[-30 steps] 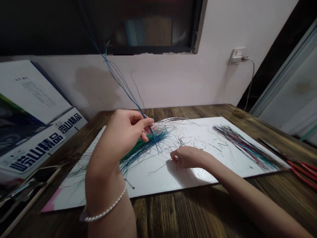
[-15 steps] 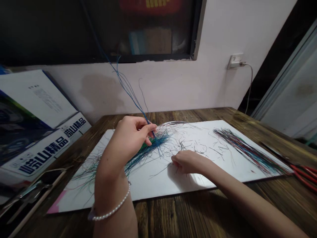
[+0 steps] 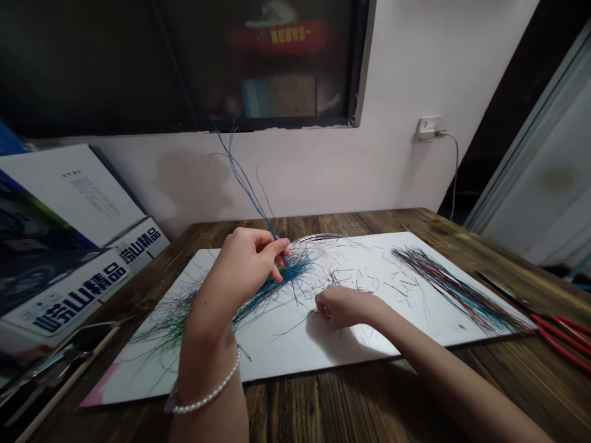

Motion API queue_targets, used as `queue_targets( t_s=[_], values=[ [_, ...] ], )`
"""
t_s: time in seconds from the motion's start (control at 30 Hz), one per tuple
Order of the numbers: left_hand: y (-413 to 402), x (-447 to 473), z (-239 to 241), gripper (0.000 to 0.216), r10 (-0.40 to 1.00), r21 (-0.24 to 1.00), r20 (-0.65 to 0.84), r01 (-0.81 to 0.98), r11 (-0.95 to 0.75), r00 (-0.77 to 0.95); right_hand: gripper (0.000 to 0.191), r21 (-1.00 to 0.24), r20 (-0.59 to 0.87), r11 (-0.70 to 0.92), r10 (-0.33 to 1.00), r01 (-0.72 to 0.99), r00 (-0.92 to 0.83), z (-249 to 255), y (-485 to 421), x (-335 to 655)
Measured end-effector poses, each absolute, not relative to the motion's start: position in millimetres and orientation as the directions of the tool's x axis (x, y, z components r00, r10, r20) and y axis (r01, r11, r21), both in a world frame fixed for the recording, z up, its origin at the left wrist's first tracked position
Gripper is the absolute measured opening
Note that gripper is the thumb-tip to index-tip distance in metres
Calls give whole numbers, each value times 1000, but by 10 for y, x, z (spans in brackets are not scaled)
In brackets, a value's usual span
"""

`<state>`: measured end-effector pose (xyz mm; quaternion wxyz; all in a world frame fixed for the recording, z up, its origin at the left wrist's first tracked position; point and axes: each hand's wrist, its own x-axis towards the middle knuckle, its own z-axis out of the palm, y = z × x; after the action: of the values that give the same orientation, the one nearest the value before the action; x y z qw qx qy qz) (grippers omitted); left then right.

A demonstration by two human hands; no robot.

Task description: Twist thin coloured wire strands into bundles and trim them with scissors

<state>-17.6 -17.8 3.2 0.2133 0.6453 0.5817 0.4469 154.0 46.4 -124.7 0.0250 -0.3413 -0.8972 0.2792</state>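
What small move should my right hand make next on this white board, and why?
Probably pinch up the short dark wire scraps nearest the right hand and lift them away. They lie loose and scattered on the white board, right by those fingertips, while the left hand is occupied pinching the long blue wires above the blue-green wire pile.

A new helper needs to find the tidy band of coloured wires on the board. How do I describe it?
On the wooden table, find the white board. At its right end, just left of the red-handled pliers, lies a band of thin multicoloured wires. Unlike the blue-green tuft by the left hand and the scattered dark snippets mid-board, its strands all run side by side.
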Motion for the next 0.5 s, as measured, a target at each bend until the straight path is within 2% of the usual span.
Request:
queue_targets(
  t_s=[0.13,0.23,0.37,0.5],
  values=[
    [-224,-149,83,30,951,845,304,478,-240,-61,7,-833,-60,433,548,345,-834,-1078,555,1665],
    [-268,-152,128,32,942,850,329,455,-267,-61,4,-961,64,259,548,96,-834,-937,564,1743],
    [-301,-150,149,34,945,858,325,434,-274,-46,11,-975,215,72,567,-212,-795,-790,487,1791],
    [-296,-112,105,33,944,852,329,430,-299,4,14,-925,283,-66,536,-374,-795,-661,364,1817]
  ],
)
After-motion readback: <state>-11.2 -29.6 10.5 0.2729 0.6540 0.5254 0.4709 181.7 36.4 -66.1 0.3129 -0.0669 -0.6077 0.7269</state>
